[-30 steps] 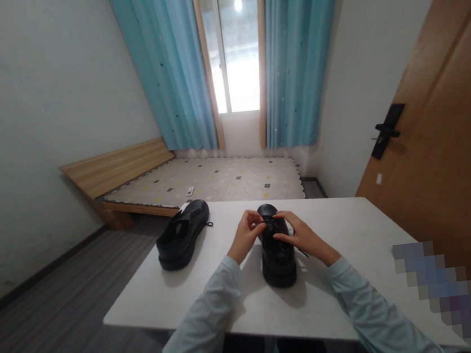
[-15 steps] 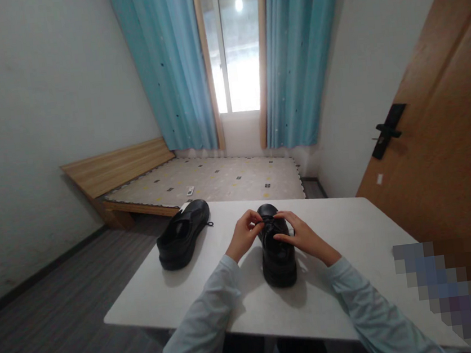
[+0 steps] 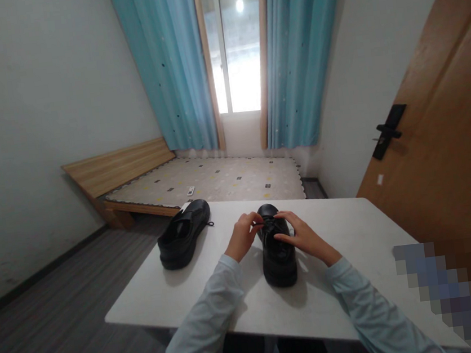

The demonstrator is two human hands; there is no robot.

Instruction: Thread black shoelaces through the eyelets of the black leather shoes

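A black lace-up shoe (image 3: 280, 267) stands on the white table, its heel toward me and its toe pointing away. My left hand (image 3: 244, 233) is at its left side, thumb and fingertips pinched on a thin black shoelace (image 3: 259, 224). On the right side of the same shoe rests my right hand (image 3: 304, 238); its forefinger touches the upper by the lacing and its thumb lies over the opening, gripping the shoe between them. The matching black shoe (image 3: 179, 244) sits apart at the table's left edge, a lace loop sticking out on its right.
The white table (image 3: 147, 297) spans the space before me. Beyond it are a low bed (image 3: 218, 175) with a small white object (image 3: 190, 191) on the mattress, and blue curtains (image 3: 178, 64) beside a window. A wooden door (image 3: 437, 119) is at the right.
My left hand has shifted slightly, the lace still between its fingertips. My right hand and both shoes have stayed in place.
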